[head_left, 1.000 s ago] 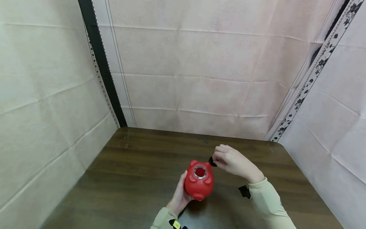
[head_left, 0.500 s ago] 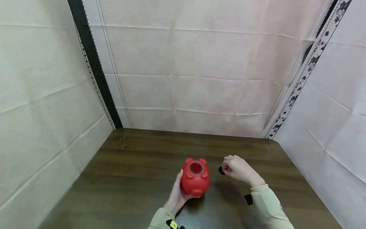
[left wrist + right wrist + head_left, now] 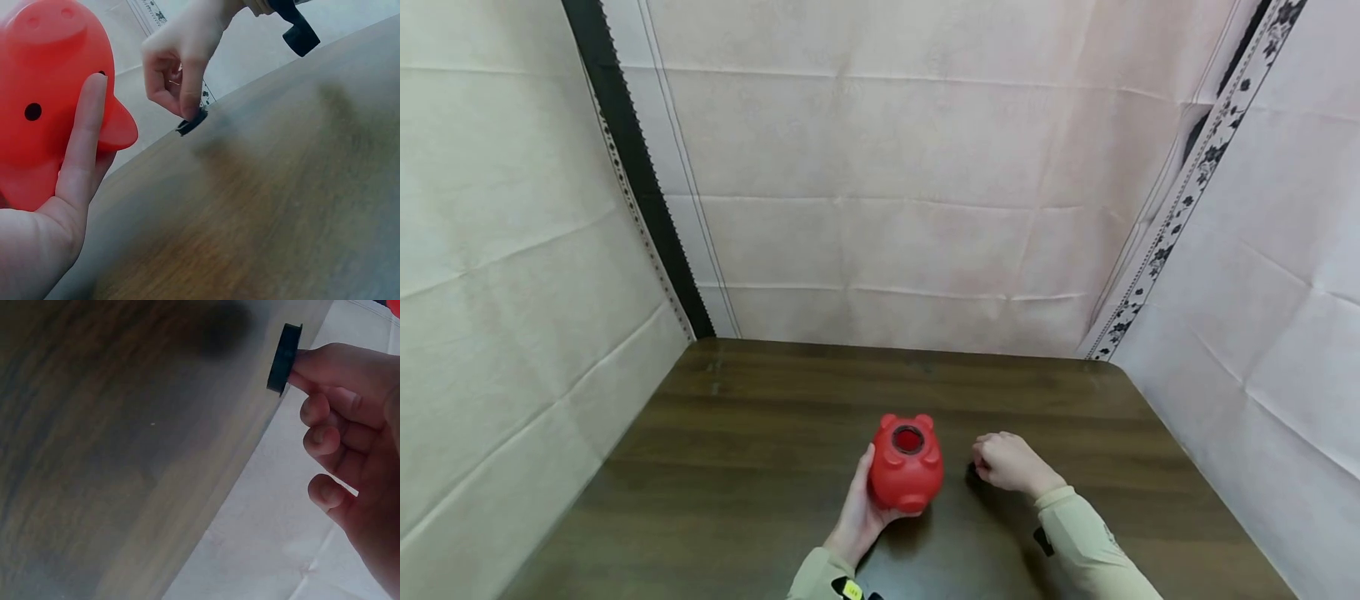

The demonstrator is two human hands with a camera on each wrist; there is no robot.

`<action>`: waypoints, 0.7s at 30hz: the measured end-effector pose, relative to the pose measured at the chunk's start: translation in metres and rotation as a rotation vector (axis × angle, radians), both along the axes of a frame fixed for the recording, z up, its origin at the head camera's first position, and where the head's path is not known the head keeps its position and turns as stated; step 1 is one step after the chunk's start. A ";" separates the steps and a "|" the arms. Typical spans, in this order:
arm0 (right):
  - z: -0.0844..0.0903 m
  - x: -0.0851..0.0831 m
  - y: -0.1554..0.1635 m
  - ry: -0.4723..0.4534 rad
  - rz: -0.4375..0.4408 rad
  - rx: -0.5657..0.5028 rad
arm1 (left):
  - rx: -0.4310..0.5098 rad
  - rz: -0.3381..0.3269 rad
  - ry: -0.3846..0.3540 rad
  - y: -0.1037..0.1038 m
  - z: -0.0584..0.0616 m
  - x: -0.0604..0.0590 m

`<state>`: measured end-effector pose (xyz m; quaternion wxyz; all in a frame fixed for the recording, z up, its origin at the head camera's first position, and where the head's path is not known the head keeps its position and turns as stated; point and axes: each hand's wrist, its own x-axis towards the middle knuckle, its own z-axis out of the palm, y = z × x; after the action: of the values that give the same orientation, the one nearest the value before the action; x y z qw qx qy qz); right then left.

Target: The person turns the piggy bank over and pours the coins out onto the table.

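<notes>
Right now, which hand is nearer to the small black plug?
Right. The right hand pinches the black plug low over the table, while the left hand grips the red piggy bank, apart from the plug.

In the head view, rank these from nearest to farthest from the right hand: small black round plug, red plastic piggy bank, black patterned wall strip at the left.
1. Small black round plug: pinched in the right hand.
2. Red plastic piggy bank: to its left.
3. Black patterned wall strip: far back left.

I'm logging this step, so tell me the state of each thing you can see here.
Red piggy bank: upside down, bottom hole open, unplugged.
Black plug: out of the bank, pinched just above the table.
Left hand: holding the bank.
Right hand: pinching the plug.
</notes>
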<state>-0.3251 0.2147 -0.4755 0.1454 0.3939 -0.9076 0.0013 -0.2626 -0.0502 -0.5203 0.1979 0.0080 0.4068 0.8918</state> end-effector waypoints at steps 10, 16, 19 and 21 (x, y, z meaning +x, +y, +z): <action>-0.007 0.001 0.003 -0.093 0.008 -0.065 | -0.010 -0.004 -0.002 0.002 0.002 -0.001; -0.008 0.002 -0.002 -0.127 -0.057 -0.038 | -0.001 -0.014 0.014 0.001 0.000 0.000; -0.009 0.004 -0.004 -0.116 -0.082 -0.027 | -0.012 -0.006 0.014 0.000 -0.001 0.000; -0.009 0.006 -0.005 -0.108 -0.106 -0.021 | -0.016 0.003 0.004 0.000 -0.003 0.001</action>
<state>-0.3188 0.2098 -0.4845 0.1003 0.3429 -0.9337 0.0242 -0.2615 -0.0505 -0.5231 0.1959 0.0076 0.4141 0.8889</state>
